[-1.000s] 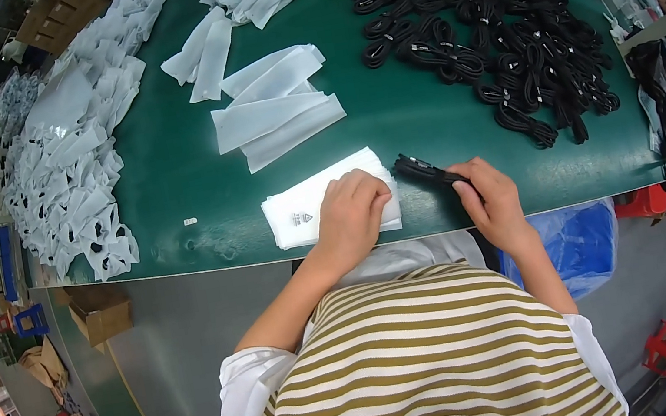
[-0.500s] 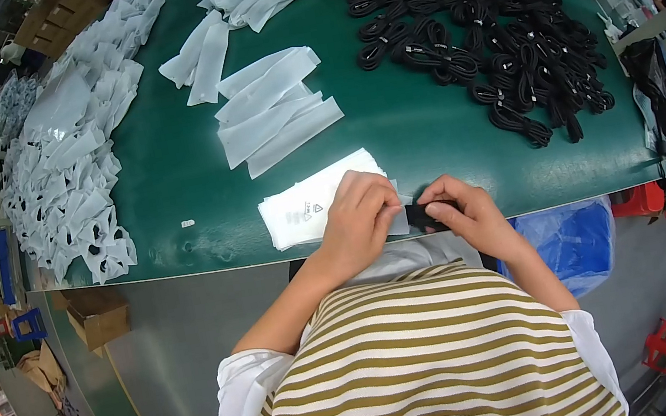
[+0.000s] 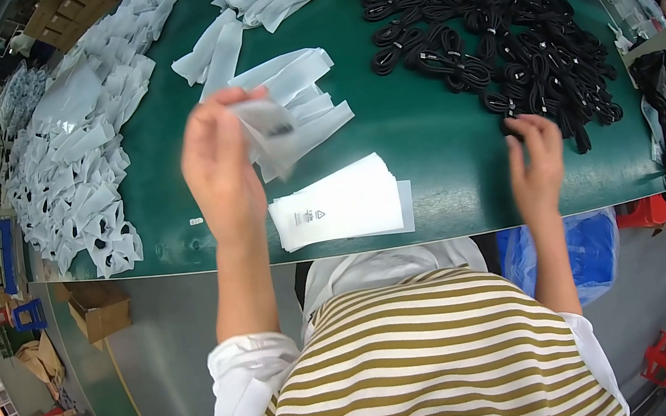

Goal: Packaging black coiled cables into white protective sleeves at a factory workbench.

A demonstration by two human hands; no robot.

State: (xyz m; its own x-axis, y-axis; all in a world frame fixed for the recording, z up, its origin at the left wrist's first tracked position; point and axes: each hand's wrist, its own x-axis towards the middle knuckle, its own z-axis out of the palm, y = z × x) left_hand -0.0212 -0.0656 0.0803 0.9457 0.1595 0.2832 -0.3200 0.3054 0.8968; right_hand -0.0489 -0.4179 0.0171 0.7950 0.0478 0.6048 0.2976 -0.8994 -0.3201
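My left hand (image 3: pixel 221 160) is raised over the left part of the green table and pinches a frosted plastic bag (image 3: pixel 272 134), blurred by motion. Something dark shows inside the bag, probably a black cable. My right hand (image 3: pixel 537 161) is at the near edge of the pile of coiled black cables (image 3: pixel 530 43). Its fingers are apart over one cable, and a dark bit of it shows by the fingertips. Between my hands, close to the table's front edge, lies a stack of flat white bags (image 3: pixel 350 205) with small dark print.
Beyond the stack lie several filled frosted bags (image 3: pixel 294 82) in overlapping rows. A large heap of similar bags (image 3: pixel 72 172) covers the left side. A blue-lined bin (image 3: pixel 565 253) stands below the front edge, and an open cardboard box (image 3: pixel 100 313) sits at lower left.
My hands have moved apart from the stack. The left has carried a bag up and left, with the black thing now inside it. The right has gone to the cable pile.
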